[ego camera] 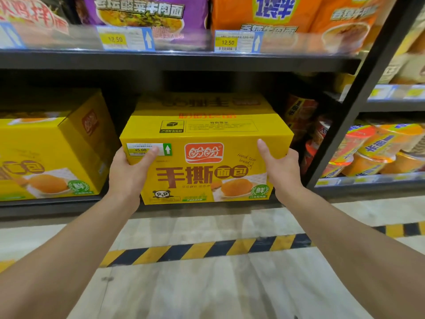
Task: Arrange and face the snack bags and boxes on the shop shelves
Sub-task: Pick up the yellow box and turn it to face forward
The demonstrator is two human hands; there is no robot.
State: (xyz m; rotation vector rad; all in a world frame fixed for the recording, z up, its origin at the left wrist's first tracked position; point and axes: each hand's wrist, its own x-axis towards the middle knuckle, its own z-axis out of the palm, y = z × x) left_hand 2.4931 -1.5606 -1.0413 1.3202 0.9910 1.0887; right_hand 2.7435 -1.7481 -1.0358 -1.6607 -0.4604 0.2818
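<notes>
A yellow bread box (pixel 202 162) with red lettering and a 45.00 price label stands on the bottom shelf (pixel 69 204), its printed front toward me. My left hand (pixel 128 173) grips its left front corner, thumb across the price label. My right hand (pixel 280 166) grips the right front corner, thumb up along the front face. The fingers of both hands are hidden behind the box's sides. A second yellow box (pixel 53 155) of the same kind stands to the left, turned at an angle.
Purple noodle bags (pixel 142 12) and orange noodle bags (pixel 276 12) fill the shelf above, with 12.50 price tags. Cup noodles (pixel 372 150) stack to the right beyond a black upright post (pixel 358 93). A yellow-black hazard stripe (pixel 207 249) runs across the floor.
</notes>
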